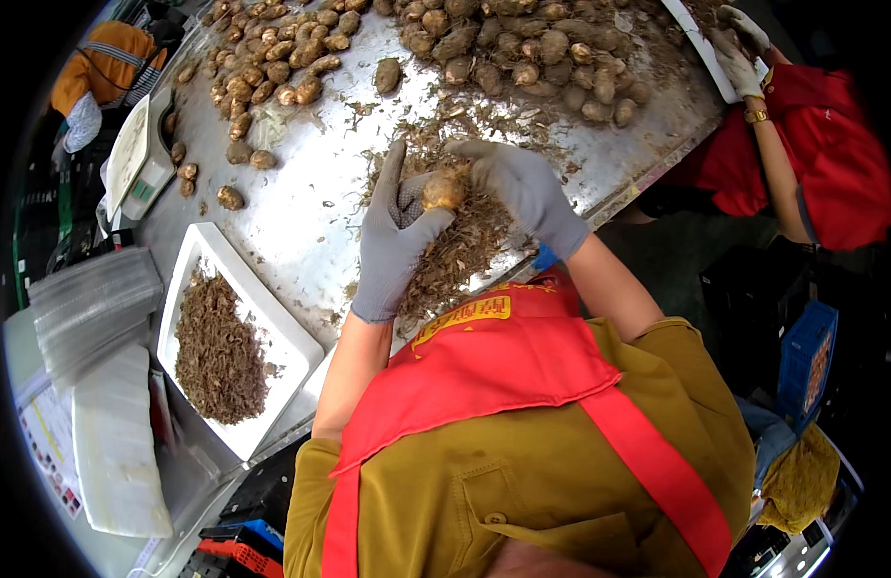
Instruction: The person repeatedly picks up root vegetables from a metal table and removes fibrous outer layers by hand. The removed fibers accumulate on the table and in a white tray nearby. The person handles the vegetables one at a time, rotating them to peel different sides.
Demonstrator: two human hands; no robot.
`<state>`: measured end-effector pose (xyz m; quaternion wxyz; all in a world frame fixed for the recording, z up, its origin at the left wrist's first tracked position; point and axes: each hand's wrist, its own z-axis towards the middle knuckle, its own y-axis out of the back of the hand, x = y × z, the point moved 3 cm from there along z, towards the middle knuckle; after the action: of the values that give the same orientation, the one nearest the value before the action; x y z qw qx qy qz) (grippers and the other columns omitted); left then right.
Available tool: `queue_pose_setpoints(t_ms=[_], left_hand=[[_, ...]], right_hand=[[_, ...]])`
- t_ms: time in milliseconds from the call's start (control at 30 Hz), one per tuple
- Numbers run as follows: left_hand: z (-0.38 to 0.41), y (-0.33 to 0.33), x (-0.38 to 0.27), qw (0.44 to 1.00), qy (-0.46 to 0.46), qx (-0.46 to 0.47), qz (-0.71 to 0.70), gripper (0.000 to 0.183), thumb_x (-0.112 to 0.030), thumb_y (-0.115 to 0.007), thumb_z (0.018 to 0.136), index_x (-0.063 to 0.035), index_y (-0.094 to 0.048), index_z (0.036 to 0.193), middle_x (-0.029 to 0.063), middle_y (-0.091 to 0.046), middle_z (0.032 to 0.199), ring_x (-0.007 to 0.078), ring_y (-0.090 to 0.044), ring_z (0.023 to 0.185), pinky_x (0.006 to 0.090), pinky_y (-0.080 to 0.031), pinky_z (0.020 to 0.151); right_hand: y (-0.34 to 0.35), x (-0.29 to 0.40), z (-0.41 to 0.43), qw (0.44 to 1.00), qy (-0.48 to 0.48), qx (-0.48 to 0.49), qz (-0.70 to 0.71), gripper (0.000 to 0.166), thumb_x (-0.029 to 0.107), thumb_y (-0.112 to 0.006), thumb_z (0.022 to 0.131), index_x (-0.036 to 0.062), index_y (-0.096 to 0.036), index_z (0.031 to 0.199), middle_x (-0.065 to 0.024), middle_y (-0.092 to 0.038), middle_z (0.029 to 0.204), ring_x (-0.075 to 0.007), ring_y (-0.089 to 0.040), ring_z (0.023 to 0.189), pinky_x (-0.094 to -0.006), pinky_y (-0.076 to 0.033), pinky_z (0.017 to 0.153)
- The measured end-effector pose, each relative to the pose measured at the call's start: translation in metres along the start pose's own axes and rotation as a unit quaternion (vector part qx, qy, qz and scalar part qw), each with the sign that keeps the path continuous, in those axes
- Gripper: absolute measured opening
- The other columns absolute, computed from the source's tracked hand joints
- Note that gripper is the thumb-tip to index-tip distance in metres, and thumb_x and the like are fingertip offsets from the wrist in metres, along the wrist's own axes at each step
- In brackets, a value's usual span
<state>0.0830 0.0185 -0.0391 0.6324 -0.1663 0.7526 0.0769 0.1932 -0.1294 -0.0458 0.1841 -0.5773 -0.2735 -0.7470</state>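
Note:
My left hand, in a grey knitted glove with a dotted palm, grips a small taro corm between thumb and fingers, its index finger pointing away from me. The corm is pale and brown, with fibres on its far right side. Close on its right is my right hand, also gloved, index finger stretched out and the others bent; whether these pinch any fibres is hidden. Beneath both hands, loose brown husk fibres cover the metal tabletop.
Rough, hairy taros lie heaped at the far side, with cleaner taros to their left. A white foam tray of husk fibres and a weighing scale stand on the left. A co-worker's gloved hand is at the upper right.

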Motion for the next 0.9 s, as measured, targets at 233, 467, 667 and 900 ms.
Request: queue_pose_setpoints(t_ms=[233, 467, 667, 900], left_hand=[[-0.004, -0.009, -0.007, 0.996, 0.002, 0.039, -0.08, 0.093, -0.008, -0.075, 0.075, 0.0005, -0.025, 0.154, 0.0141, -0.059, 0.129, 0.0187, -0.059, 0.113, 0.0295, -0.045, 0.1], [0.004, 0.002, -0.007, 0.995, -0.037, 0.047, -0.086, 0.09, -0.013, -0.074, 0.074, 0.0034, -0.03, 0.151, 0.0153, -0.046, 0.144, 0.0213, -0.048, 0.13, 0.0325, -0.038, 0.11], [0.003, 0.003, 0.0, 0.986, -0.006, 0.057, -0.157, 0.085, -0.015, -0.073, 0.077, 0.0024, -0.033, 0.15, 0.0143, -0.046, 0.143, 0.0214, -0.049, 0.129, 0.0332, -0.037, 0.111], [0.008, -0.005, 0.002, 0.977, 0.021, 0.095, -0.188, 0.09, -0.032, -0.077, 0.083, 0.0024, -0.028, 0.151, 0.0169, -0.054, 0.133, 0.0266, -0.056, 0.12, 0.0404, -0.049, 0.101]], right_hand=[[-0.005, -0.02, 0.014, 0.988, -0.045, -0.052, -0.137, 0.036, 0.036, -0.062, 0.092, 0.002, -0.071, 0.087, -0.0176, -0.067, 0.076, -0.0333, -0.065, 0.07, -0.0394, -0.051, 0.066], [0.026, -0.04, 0.006, 0.947, -0.054, 0.063, -0.309, 0.034, 0.038, -0.064, 0.087, 0.0044, -0.069, 0.082, -0.0131, -0.063, 0.093, -0.0321, -0.062, 0.084, -0.0428, -0.05, 0.074], [0.013, 0.005, 0.002, 1.0, -0.027, 0.0, 0.006, 0.023, 0.024, -0.069, 0.086, 0.007, -0.073, 0.099, -0.015, -0.064, 0.097, -0.0312, -0.066, 0.09, -0.034, -0.054, 0.08], [-0.013, 0.017, 0.023, 0.982, 0.122, -0.042, -0.138, 0.012, 0.015, -0.07, 0.085, 0.0038, -0.071, 0.089, -0.0112, -0.065, 0.077, -0.027, -0.064, 0.074, -0.036, -0.05, 0.066]])
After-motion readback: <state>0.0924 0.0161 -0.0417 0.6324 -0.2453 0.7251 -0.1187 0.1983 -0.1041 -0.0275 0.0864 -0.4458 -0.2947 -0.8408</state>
